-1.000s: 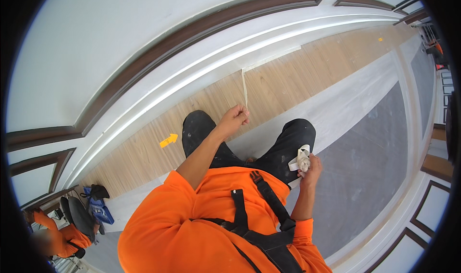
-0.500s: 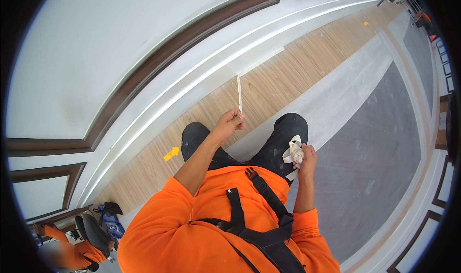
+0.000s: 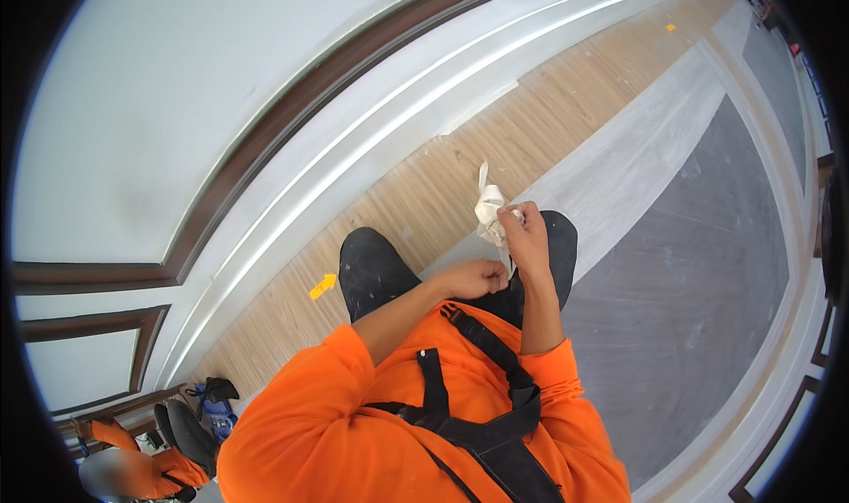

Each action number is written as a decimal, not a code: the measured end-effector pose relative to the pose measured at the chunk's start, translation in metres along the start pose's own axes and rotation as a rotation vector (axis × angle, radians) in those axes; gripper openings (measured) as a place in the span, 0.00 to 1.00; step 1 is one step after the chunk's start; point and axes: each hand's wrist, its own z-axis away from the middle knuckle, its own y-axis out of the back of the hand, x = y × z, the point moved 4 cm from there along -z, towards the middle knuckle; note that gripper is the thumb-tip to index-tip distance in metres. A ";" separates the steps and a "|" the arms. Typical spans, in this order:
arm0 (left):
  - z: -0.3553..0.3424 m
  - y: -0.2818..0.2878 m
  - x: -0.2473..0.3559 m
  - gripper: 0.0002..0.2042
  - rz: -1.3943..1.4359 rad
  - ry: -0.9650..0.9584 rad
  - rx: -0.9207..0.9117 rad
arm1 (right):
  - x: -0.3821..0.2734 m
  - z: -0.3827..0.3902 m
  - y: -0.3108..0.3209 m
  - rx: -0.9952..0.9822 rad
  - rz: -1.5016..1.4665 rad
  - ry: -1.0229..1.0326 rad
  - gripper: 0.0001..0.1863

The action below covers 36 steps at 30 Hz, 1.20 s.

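A crumpled wad of off-white masking tape (image 3: pixel 489 207) is pinched in my right hand (image 3: pixel 528 238), above my right knee. One loose tail of it sticks up toward the wall. Lower and to the left, my left hand (image 3: pixel 475 278) is closed with its fingers curled. A narrow tape strip (image 3: pixel 508 260) runs down from the wad to those fingertips. Both hands hang over my lap, close together but apart.
The white baseboard (image 3: pixel 416 118) and panelled wall curve along the left above the wood-look floor (image 3: pixel 424 184). White sheeting (image 3: pixel 619 140) and grey covering (image 3: pixel 681 255) lie to the right. A yellow arrow marker (image 3: pixel 324 286) is by my left knee. Another person (image 3: pixel 164 463) sits at lower left.
The tape strip that stretched from the baseboard to my left hand is off the floor edge. My left hand has come down to my lap; my right hand has lifted the wad forward and left.
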 end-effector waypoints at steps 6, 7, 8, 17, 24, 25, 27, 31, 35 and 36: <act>0.031 0.013 -0.002 0.08 0.557 -0.118 0.393 | 0.016 -0.010 0.011 -0.015 0.038 -0.049 0.11; 0.039 0.017 -0.003 0.08 0.834 -0.146 0.493 | 0.020 -0.008 0.005 -0.015 -0.042 -0.029 0.14; 0.047 0.024 0.000 0.08 0.946 -0.222 0.487 | 0.023 -0.006 -0.003 -0.044 -0.088 -0.067 0.15; 0.103 0.083 -0.020 0.07 0.281 0.021 1.223 | 0.003 0.045 -0.116 -0.548 -0.417 -0.398 0.20; 0.108 0.115 -0.058 0.10 0.321 0.061 1.548 | -0.012 0.018 -0.162 -0.714 -0.444 -0.416 0.16; 0.100 0.117 -0.067 0.11 0.646 -0.002 1.457 | -0.004 0.017 -0.170 -0.746 -0.416 -0.427 0.19; 0.087 0.122 -0.067 0.13 1.298 -0.080 1.163 | 0.025 0.001 -0.184 -0.835 0.131 0.122 0.21; 0.082 0.119 -0.110 0.11 1.405 0.034 1.080 | 0.010 -0.029 -0.188 -1.285 0.415 0.132 0.24; 0.045 0.134 -0.096 0.08 1.237 0.316 1.100 | 0.054 -0.100 -0.175 -1.386 0.066 -0.476 0.21; 0.030 0.142 -0.092 0.07 1.235 0.327 1.118 | 0.055 -0.121 -0.168 -1.331 0.015 -0.723 0.20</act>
